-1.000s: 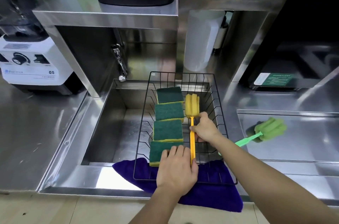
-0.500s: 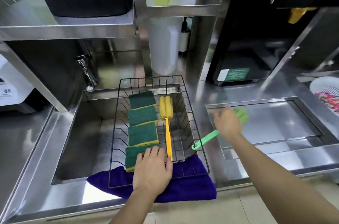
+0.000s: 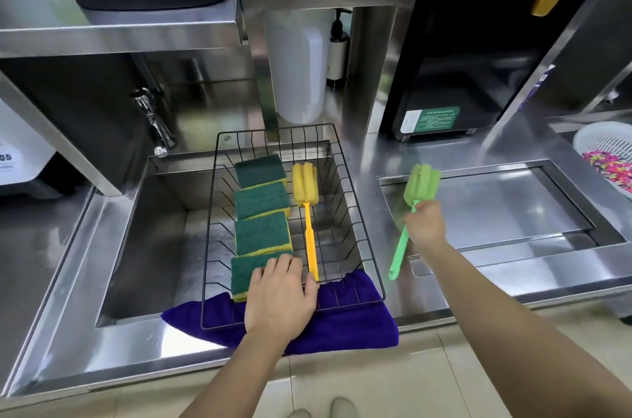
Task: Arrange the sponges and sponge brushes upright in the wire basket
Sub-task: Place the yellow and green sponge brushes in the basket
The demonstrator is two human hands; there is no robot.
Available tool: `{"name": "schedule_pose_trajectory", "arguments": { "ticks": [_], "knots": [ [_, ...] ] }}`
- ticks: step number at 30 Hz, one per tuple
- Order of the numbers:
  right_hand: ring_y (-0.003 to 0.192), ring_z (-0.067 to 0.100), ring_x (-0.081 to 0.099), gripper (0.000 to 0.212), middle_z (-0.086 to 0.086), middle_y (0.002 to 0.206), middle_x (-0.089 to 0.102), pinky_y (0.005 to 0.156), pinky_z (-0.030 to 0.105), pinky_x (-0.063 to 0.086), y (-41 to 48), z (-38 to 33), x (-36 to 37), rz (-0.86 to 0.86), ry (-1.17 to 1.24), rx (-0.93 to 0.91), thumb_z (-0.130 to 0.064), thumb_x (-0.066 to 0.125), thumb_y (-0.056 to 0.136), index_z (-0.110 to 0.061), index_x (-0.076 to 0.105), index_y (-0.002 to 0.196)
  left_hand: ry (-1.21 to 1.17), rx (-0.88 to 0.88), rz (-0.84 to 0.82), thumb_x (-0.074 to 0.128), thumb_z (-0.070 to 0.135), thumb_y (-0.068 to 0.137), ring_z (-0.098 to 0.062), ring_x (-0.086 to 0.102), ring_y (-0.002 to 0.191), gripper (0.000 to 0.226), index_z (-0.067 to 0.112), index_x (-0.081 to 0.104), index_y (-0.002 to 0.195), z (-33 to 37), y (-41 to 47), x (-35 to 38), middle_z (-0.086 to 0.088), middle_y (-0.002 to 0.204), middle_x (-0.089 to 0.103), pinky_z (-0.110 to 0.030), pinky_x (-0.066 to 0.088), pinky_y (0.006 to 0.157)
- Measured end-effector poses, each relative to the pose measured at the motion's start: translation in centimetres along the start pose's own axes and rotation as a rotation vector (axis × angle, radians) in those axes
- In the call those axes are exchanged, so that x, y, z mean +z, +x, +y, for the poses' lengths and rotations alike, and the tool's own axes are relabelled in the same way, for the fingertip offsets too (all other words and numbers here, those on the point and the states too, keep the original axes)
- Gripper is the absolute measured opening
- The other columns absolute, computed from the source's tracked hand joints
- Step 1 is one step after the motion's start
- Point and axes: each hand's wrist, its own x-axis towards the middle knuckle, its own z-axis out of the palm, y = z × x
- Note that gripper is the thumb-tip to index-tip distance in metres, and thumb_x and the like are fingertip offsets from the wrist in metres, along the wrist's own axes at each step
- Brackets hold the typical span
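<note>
Four green-topped, yellow-backed rectangular sponges (image 3: 262, 216) sit in a row in the black wire basket (image 3: 355, 222); they look soft and light. The left hand (image 3: 280, 298) lies flat, fingers spread over the nearest. One yellow foam brush with an orange plastic handle (image 3: 309, 222) lies beside them. Outside the basket, the right hand (image 3: 425, 224) closes around one green foam brush (image 3: 415, 202) at its stiff handle, the best hold.

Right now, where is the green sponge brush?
In the head view the green sponge brush is right of the wire basket, gripped mid-handle by the right hand above the steel counter, foam head pointing away.
</note>
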Motion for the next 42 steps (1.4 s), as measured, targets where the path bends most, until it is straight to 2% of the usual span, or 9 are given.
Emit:
{"name": "schedule_pose_trajectory", "arguments": {
  "ticks": [3, 7, 10, 13, 21, 25, 31, 35, 42],
  "knots": [
    [0.086, 0.024, 0.051, 0.02, 0.01, 0.095, 0.053, 0.079, 0.038, 0.042, -0.1, -1.9, -0.4, 0.075, 0.217, -0.049, -0.004, 0.049, 0.084, -0.013, 0.044, 0.101, -0.013, -0.003, 0.002, 0.031, 0.041, 0.093, -0.015, 0.046, 0.101, 0.035, 0.021, 0.053, 0.112, -0.1, 0.0, 0.0, 0.004, 0.111, 0.055, -0.033, 0.036, 0.088],
    [0.071, 0.022, 0.052, 0.016, 0.005, 0.082, 0.056, 0.059, 0.027, 0.04, -1.3, -6.0, -1.0, 0.128, 0.369, -0.236, -0.01, 0.048, 0.086, -0.018, 0.039, 0.097, -0.017, -0.002, 0.002, 0.031, 0.041, 0.094, -0.015, 0.045, 0.101, 0.034, 0.021, 0.052, 0.112, 0.0, -0.1, 0.0, 0.004, 0.111, 0.055, -0.033, 0.035, 0.088],
    [0.063, 0.016, 0.051, 0.02, -0.005, 0.067, 0.05, 0.056, 0.021, 0.041, -3.0, -8.9, 0.2, 0.047, 0.285, -0.399, -0.008, 0.047, 0.086, -0.015, 0.041, 0.103, -0.014, 0.0, 0.0, 0.03, 0.041, 0.094, -0.015, 0.045, 0.1, 0.034, 0.021, 0.052, 0.111, 0.0, -0.1, -0.1, 0.004, 0.109, 0.055, -0.033, 0.035, 0.088],
    [0.066, 0.01, 0.051, 0.025, -0.007, 0.075, 0.049, 0.054, 0.01, 0.042, -4.8, -10.5, 2.8, -0.115, 0.146, -0.477, -0.007, 0.047, 0.091, -0.009, 0.039, 0.114, -0.021, 0.002, -0.006, 0.03, 0.041, 0.094, -0.016, 0.045, 0.1, 0.034, 0.02, 0.052, 0.11, 0.0, -0.1, -0.2, 0.003, 0.109, 0.054, -0.034, 0.034, 0.088],
    [0.08, 0.039, 0.062, 0.028, 0.019, 0.1, 0.055, 0.065, 0.055, 0.056, -7.6, -9.0, 8.3, -0.411, -0.343, -0.476, -0.002, 0.042, 0.092, -0.008, 0.034, 0.119, -0.021, 0.017, 0.003, 0.033, 0.039, 0.093, -0.021, 0.047, 0.095, 0.034, 0.016, 0.055, 0.105, 0.1, -0.2, -0.5, -0.001, 0.104, 0.056, -0.037, 0.037, 0.084],
    [0.077, 0.045, 0.064, 0.024, 0.024, 0.102, 0.056, 0.056, 0.053, 0.057, -7.8, -7.8, 9.2, -0.48, -0.445, -0.432, 0.0, 0.039, 0.092, -0.009, 0.033, 0.114, -0.008, 0.017, -0.004, 0.031, 0.039, 0.092, -0.023, 0.046, 0.097, 0.036, 0.015, 0.055, 0.105, 0.1, -0.1, -0.3, -0.003, 0.106, 0.056, -0.039, 0.035, 0.084],
    [0.093, 0.043, 0.061, 0.025, 0.024, 0.107, 0.061, 0.075, 0.05, 0.054, -7.1, -7.0, 9.9, -0.452, -0.651, -0.467, -0.001, 0.04, 0.09, -0.004, 0.035, 0.114, -0.033, 0.032, 0.039, 0.034, 0.037, 0.09, -0.024, 0.05, 0.091, 0.036, 0.013, 0.059, 0.099, 0.1, -0.2, -0.3, -0.005, 0.099, 0.06, -0.041, 0.04, 0.081],
    [0.099, 0.041, 0.06, 0.032, 0.024, 0.11, 0.061, 0.071, 0.038, 0.042, -6.9, -6.7, 10.2, -0.48, -0.793, -0.523, -0.007, 0.041, 0.089, -0.004, 0.036, 0.12, -0.036, 0.029, 0.034, 0.033, 0.037, 0.091, -0.024, 0.05, 0.093, 0.036, 0.012, 0.058, 0.101, 0.1, -0.2, -0.3, -0.005, 0.101, 0.06, -0.04, 0.039, 0.082],
    [0.09, 0.035, 0.059, 0.031, 0.019, 0.107, 0.063, 0.066, 0.035, 0.044, -6.8, -7.9, 8.8, -0.472, -0.792, -0.574, -0.015, 0.044, 0.09, -0.012, 0.043, 0.121, -0.023, 0.033, 0.027, 0.031, 0.038, 0.092, -0.023, 0.048, 0.096, 0.037, 0.013, 0.057, 0.104, 0.0, -0.1, -0.1, -0.005, 0.106, 0.058, -0.04, 0.038, 0.085]
  ]
}}
